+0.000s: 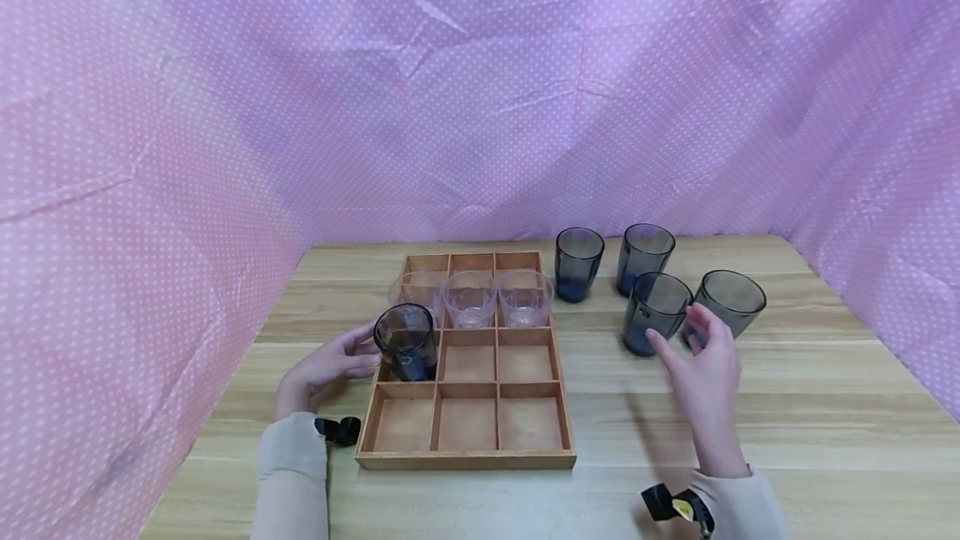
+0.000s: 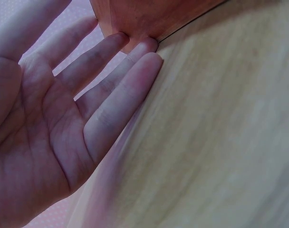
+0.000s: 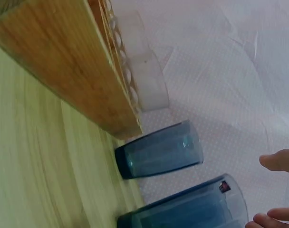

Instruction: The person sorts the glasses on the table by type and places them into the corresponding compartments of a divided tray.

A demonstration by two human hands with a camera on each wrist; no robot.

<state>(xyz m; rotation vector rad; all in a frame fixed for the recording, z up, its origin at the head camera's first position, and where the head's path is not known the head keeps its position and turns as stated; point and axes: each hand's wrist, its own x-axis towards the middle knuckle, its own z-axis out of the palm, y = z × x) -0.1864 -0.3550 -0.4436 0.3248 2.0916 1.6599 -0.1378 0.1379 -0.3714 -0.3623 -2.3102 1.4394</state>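
A smoky dark glass (image 1: pixel 406 346) stands in the left compartment of a wooden divided tray (image 1: pixel 465 462). Beside it my left hand (image 1: pixel 337 367) lies along the tray's left side. In the left wrist view its extended fingers (image 2: pixel 113 102) reach to the tray's wooden wall (image 2: pixel 149 19). On the right, my right hand (image 1: pixel 705 377) is at another dark glass (image 1: pixel 647 319), thumb and fingers spread apart near its rim. That glass (image 3: pixel 192 204) carries a small sticker in the right wrist view, where the thumb (image 3: pixel 280 161) stays clear of it.
Three clear cups (image 1: pixel 470 307) fill a row across the tray. More dark glasses stand right of it: one at the back (image 1: pixel 577 265), one beside that (image 1: pixel 645 252), one by my right hand (image 1: pixel 731 298). Pink dotted cloth (image 1: pixel 480 107) hangs behind the wooden table (image 1: pixel 825 407).
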